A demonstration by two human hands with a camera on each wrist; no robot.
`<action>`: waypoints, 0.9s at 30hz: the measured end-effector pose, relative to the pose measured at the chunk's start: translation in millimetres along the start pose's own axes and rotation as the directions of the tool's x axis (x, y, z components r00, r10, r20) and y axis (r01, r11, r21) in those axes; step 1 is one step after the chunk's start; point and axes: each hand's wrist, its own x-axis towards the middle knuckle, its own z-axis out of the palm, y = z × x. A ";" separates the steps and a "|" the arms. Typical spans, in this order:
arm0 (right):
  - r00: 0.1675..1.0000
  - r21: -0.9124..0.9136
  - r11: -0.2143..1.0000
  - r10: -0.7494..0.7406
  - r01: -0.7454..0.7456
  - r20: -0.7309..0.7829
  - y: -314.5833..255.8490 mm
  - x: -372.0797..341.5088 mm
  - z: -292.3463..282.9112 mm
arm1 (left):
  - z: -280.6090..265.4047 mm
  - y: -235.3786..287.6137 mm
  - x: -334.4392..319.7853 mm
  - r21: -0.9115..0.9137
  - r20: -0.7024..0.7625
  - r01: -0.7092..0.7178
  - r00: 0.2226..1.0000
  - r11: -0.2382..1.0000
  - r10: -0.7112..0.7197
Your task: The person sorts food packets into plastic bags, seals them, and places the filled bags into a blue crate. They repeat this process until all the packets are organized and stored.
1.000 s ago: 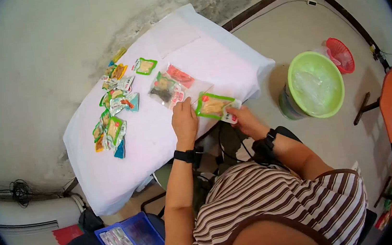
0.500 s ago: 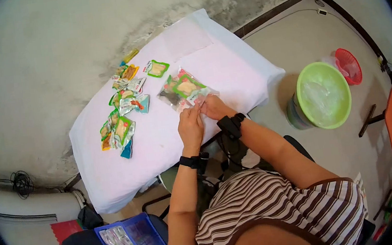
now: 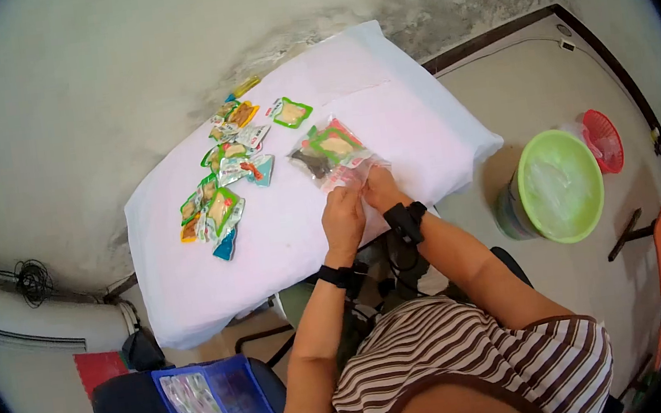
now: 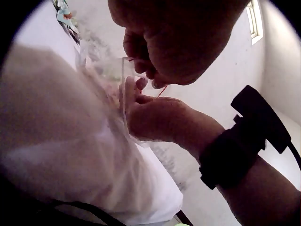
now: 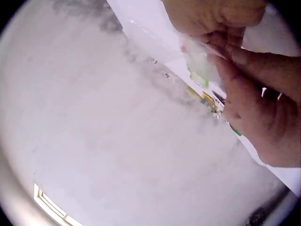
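A clear plastic bag (image 3: 323, 158) holding several food packets lies near the table's front edge, a green-edged packet (image 3: 336, 145) on top inside it. At its near edge the left hand (image 3: 344, 223) and right hand (image 3: 382, 189) pinch the plastic, side by side. In the left wrist view the left hand (image 4: 181, 42) is above the right hand (image 4: 160, 117), fingers curled at the bag's edge. The right wrist view has the right hand (image 5: 216, 16) and left hand (image 5: 268, 103) meeting at the bag's edge, fingertips partly hidden.
Loose snack packets (image 3: 221, 211) lie in a row on the left of the white-covered table (image 3: 194, 295), and another packet (image 3: 290, 112) sits behind the bag. A green-rimmed bucket (image 3: 560, 184), red basket (image 3: 604, 138) and blue crate (image 3: 226, 398) stand around it.
The green-edged packet that the right hand held is now inside the clear bag. The right hand has moved left to the bag's near edge, beside the left hand.
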 end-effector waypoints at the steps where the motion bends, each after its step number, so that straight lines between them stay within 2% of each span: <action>1: 0.999 0.073 0.997 -0.031 0.029 0.026 -1.9 -2.9 9.2 | 0.1 -1.2 0.3 -0.004 0.007 -0.007 1.000 1.000 0.007; 2: 0.999 0.072 0.997 -0.025 0.023 0.031 1.7 1.8 6.7 | 0.7 -2.1 0.9 0.001 0.003 -0.003 1.000 1.000 0.003; 3: 0.945 -0.277 0.907 -0.276 0.317 0.176 3.7 5.6 3.1 | 1.1 -1.7 2.1 -0.005 -0.008 -0.012 1.000 1.000 0.012; 4: 0.813 -0.528 0.618 -0.434 0.582 0.388 6.0 8.2 -1.6 | 1.5 -1.3 2.7 -0.015 -0.016 -0.023 1.000 1.000 0.023; 5: 0.816 -0.532 0.619 -0.433 0.578 0.382 7.9 9.4 -8.2 | 1.4 -1.5 2.8 -0.018 -0.010 -0.020 1.000 1.000 0.020; 6: 0.958 -0.253 0.925 -0.262 0.284 0.118 -0.6 0.2 1.0 | -0.6 -0.5 4.5 -0.006 -0.001 -0.017 1.000 1.000 0.017; 7: 0.998 0.147 0.989 0.028 -0.020 -0.056 -6.6 -5.0 6.2 | -2.2 0.2 6.3 0.005 0.006 -0.015 1.000 1.000 0.015; 10: 0.986 0.051 0.994 0.104 -0.098 -0.127 -10.5 -19.8 -3.4 | -1.4 1.4 7.1 -0.003 0.000 -0.018 1.000 1.000 0.018; 11: 0.985 0.051 0.994 0.105 -0.099 -0.134 -8.7 -18.2 -6.1 | -0.5 1.1 6.1 -0.007 0.005 -0.015 1.000 1.000 0.015; 13: 0.988 -0.024 1.000 -0.003 -0.001 -0.153 -5.3 -12.5 -3.4 | 0.1 0.2 6.3 -0.024 0.002 -0.041 0.999 0.999 0.042; 17: 0.965 -0.118 0.993 -0.019 -0.012 -0.261 -8.3 -5.6 16.3 | -1.9 1.9 6.2 -0.034 0.034 -0.033 0.999 0.999 0.034; 20: 0.972 -0.133 0.990 0.007 -0.039 -0.234 2.7 11.2 6.5 | -3.3 3.4 7.8 -0.060 0.058 -0.013 0.998 0.998 0.016; 22: 0.971 0.006 0.994 0.110 -0.112 -0.211 6.4 18.0 3.5 | -4.3 5.0 9.8 -0.096 0.033 -0.029 0.999 0.995 0.032; 23: 0.971 0.007 0.994 0.112 -0.113 -0.211 10.7 23.4 -1.7 | -4.8 4.5 10.5 -0.095 0.035 -0.027 0.999 0.995 0.031; 24: 0.987 -0.354 0.933 -0.109 0.061 -0.118 12.7 26.6 -3.2 | -5.2 4.0 11.0 -0.105 0.054 -0.009 0.998 0.994 0.015; 25: 0.959 -0.648 0.721 -0.281 0.244 0.048 14.3 29.3 -5.0 | -5.8 4.0 11.8 -0.116 0.074 0.009 0.997 0.993 0.000; 26: 0.959 -0.648 0.722 -0.279 0.243 0.048 15.4 30.7 -7.9 | -7.0 4.2 13.0 -0.116 0.074 0.010 0.997 0.993 -0.001; 27: 0.970 -0.474 0.875 -0.193 0.102 -0.147 -3.8 11.5 24.5 | -9.6 4.3 15.3 -0.158 0.130 0.032 0.991 0.987 -0.011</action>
